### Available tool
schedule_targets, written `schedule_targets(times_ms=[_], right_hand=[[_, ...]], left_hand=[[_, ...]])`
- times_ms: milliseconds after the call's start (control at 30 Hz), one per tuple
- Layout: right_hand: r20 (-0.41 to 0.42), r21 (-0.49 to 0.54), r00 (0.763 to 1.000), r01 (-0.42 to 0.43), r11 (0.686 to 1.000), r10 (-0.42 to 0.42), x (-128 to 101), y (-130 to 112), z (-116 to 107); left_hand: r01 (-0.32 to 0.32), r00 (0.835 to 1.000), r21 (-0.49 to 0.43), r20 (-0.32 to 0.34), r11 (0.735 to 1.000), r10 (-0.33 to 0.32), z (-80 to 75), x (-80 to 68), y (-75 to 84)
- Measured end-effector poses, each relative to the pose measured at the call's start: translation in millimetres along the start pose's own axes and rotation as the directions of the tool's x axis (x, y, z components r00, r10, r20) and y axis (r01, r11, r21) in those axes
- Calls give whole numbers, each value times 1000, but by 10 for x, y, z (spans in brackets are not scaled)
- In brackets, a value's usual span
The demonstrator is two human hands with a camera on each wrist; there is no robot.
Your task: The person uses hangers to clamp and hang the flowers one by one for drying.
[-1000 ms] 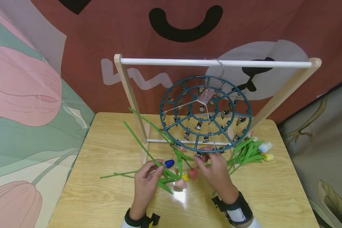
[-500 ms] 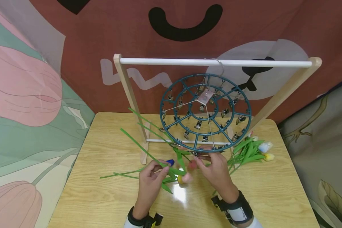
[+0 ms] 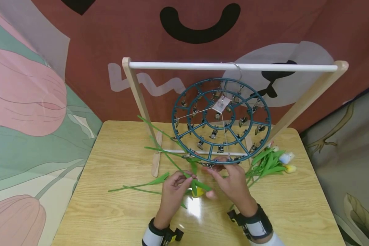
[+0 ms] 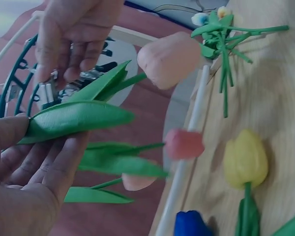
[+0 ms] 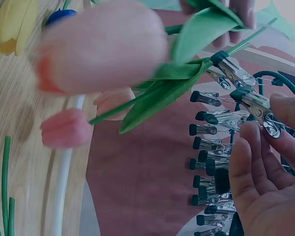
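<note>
- From the head, can see the whole round hanger (image 3: pixel 221 104) above the right fingers; from either wrist, only part.
- From the right wrist, can clearly see a dark pink tulip (image 5: pixel 66 129) beyond the fingertips; from the head, barely.
- With the left hand (image 4: pixel 34 179), pinches a pale pink tulip (image 4: pixel 169 59) by stem and leaf, bloom beyond the fingers.
- With the right hand (image 5: pixel 270 179), pinches a metal clip (image 5: pixel 254 104), thumb and fingers nearly together.
</note>
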State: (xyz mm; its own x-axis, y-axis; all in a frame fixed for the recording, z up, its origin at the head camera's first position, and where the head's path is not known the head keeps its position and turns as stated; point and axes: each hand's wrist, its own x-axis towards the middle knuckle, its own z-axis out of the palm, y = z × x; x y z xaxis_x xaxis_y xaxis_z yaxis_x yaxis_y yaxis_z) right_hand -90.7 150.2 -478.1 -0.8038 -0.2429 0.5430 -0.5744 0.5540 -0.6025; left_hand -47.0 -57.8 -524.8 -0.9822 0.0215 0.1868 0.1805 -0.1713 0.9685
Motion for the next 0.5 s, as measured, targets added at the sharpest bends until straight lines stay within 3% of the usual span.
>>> schedule_targets(times_ms=[267,500], right_hand=[[-26,53,997,70,996,-69,3,52,41],[-6,109,998,56,992,-56,8,61,11]], left_hand=[[55,998,19,1,998,-55,117,53,-84],[89,996,35,-8,995,-89,196,105,-109]])
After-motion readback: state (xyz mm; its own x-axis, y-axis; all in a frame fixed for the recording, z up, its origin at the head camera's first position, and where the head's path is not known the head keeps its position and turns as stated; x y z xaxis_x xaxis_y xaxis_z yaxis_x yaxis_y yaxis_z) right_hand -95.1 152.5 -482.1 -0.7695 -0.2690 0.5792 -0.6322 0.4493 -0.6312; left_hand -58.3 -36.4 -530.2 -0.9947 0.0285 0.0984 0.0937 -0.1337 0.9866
